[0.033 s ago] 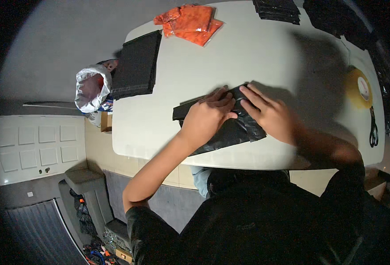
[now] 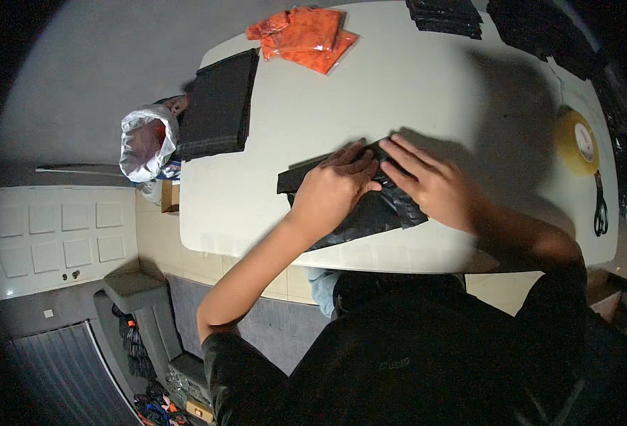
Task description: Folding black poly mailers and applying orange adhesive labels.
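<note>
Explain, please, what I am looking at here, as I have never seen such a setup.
There is no machine, just the wearer's own left hand and right hand, both bare. The view comes from a wide fisheye camera worn on the head, looking down, so straight edges bend. Both hands lie on black plastic, fingers mostly extended; neither visibly grips it. Also on the white table are orange packets, a flat black stack and yellow tape.
</note>
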